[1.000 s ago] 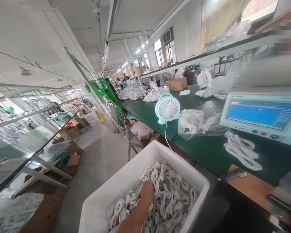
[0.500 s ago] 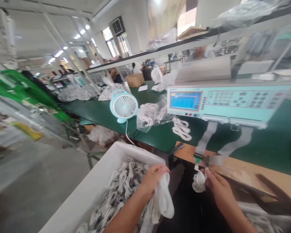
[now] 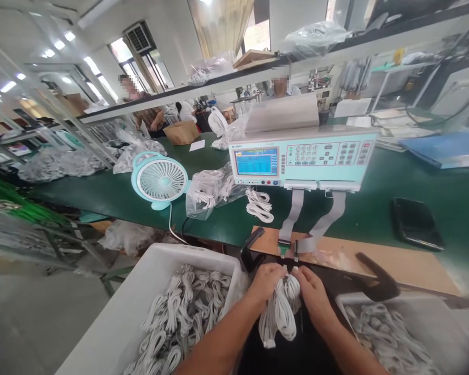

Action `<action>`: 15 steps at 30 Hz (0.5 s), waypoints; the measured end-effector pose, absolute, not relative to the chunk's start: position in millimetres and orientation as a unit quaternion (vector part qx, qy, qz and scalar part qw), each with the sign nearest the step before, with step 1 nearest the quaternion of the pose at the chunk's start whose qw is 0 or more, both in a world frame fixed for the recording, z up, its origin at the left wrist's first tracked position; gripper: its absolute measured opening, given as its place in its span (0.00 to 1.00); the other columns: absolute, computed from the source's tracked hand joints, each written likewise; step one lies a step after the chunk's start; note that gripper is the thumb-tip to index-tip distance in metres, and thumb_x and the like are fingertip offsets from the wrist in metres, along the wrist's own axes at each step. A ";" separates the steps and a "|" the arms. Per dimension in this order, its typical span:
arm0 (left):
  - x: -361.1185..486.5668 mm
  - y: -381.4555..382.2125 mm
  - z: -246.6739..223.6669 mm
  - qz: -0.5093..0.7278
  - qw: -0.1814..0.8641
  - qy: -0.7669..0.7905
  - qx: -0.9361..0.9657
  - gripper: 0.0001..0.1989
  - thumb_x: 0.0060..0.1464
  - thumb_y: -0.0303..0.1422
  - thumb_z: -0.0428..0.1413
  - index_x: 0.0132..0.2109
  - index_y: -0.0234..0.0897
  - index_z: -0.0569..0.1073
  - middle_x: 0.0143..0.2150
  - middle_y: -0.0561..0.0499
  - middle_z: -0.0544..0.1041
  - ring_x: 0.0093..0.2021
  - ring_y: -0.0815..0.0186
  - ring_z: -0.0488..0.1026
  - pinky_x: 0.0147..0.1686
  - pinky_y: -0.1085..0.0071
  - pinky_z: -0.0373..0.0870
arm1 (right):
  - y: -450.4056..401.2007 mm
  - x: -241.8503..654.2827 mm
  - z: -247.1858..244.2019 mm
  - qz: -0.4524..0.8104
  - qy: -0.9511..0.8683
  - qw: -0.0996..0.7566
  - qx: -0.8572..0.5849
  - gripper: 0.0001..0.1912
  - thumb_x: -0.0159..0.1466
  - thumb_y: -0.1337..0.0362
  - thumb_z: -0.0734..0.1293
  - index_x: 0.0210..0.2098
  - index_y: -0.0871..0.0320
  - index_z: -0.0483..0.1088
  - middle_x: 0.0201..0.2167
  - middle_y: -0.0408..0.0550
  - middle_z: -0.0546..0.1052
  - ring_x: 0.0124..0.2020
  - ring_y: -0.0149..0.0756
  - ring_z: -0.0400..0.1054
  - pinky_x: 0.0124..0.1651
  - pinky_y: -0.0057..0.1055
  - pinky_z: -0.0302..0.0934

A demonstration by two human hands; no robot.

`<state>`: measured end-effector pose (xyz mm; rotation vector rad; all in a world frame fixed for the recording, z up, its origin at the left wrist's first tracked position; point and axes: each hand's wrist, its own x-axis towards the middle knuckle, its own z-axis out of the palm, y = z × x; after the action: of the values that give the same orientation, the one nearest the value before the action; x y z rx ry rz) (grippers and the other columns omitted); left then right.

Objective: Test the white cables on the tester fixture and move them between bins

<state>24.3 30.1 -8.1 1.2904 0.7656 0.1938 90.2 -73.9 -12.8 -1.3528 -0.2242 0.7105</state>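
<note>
Both hands meet just below the tester's two ribbon leads, over the gap between the bins. The left hand is closed around the top of a white cable bundle, whose long axis hangs straight down. The right hand, touching the bundle's upper right side, pinches a cable end with fingers nearly closed, nearest the leads' connectors.

A single head-worn camera is looking forward and down from the person's own eye level, facing a long green bench. A pale blue tester box is sitting straight ahead on it, at mid distance. The person's two forearms are entering from the bottom edge, very close, below the tester box. The factory hall is stretching away behind it.
</note>
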 end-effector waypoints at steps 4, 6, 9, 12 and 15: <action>4.4 12.4 -3.9 0.097 0.692 0.327 0.636 0.13 0.47 0.39 0.56 0.27 0.31 0.74 0.22 0.55 0.66 0.25 0.71 0.61 0.27 0.75 0.57 | -127.6 101.1 -8.0 0.326 -0.155 0.638 -0.681 0.18 0.55 0.49 0.65 0.21 0.56 0.61 0.15 0.37 0.59 0.18 0.29 0.51 0.21 0.26 0.48; -0.8 9.9 -3.1 0.080 0.683 0.331 0.646 0.15 0.48 0.42 0.56 0.29 0.32 0.75 0.21 0.56 0.65 0.23 0.73 0.60 0.25 0.76 0.57 | -169.5 120.0 -9.8 0.279 -0.219 0.535 -0.767 0.17 0.58 0.50 0.62 0.22 0.55 0.63 0.16 0.39 0.61 0.19 0.32 0.56 0.22 0.27 0.51; 0.4 9.3 -7.3 0.004 0.695 0.352 0.627 0.18 0.48 0.46 0.56 0.29 0.34 0.74 0.17 0.58 0.61 0.17 0.74 0.56 0.18 0.76 0.52 | -218.5 142.9 -12.6 0.080 -0.330 0.332 -0.880 0.14 0.59 0.51 0.63 0.31 0.55 0.71 0.26 0.47 0.71 0.24 0.39 0.65 0.26 0.32 0.57; 9.7 5.0 -13.8 -0.060 0.700 0.338 0.626 0.19 0.48 0.47 0.56 0.28 0.34 0.74 0.14 0.59 0.60 0.15 0.74 0.55 0.15 0.76 0.49 | -224.0 135.0 -7.2 -0.014 -0.493 0.287 -0.821 0.13 0.64 0.58 0.62 0.45 0.54 0.71 0.38 0.52 0.74 0.34 0.41 0.68 0.35 0.35 0.62; 20.4 -2.2 -18.6 -0.102 0.707 0.284 0.639 0.19 0.46 0.46 0.58 0.26 0.32 0.75 0.15 0.58 0.62 0.16 0.75 0.54 0.16 0.76 0.49 | -195.0 108.6 11.4 0.028 -0.662 0.282 -0.694 0.13 0.66 0.67 0.60 0.48 0.53 0.70 0.38 0.50 0.74 0.36 0.38 0.68 0.38 0.34 0.62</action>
<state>20.4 -2.2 -18.6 1.4205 0.6308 -0.2258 108.6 -195.0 11.4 -1.8591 -1.7722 0.0759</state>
